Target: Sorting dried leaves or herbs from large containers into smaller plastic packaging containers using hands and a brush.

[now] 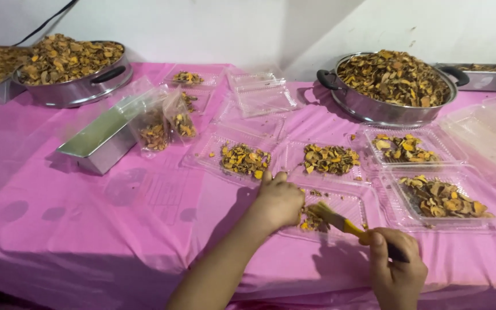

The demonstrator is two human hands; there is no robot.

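your right hand (396, 270) is clamped on a brush (345, 224), its yellow handle slanting up-left from your fist, bristles in the clear ribbed plastic tray (345, 201). your left hand (278, 201) rests curled there, seemingly on dried orange chips (311, 221).

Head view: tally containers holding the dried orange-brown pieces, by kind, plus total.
Round metal pans: 2, left and right
Clear plastic trays with pieces: 6, e.g. the nearest, under the left hand
Small clear bags: 2
Total: 10
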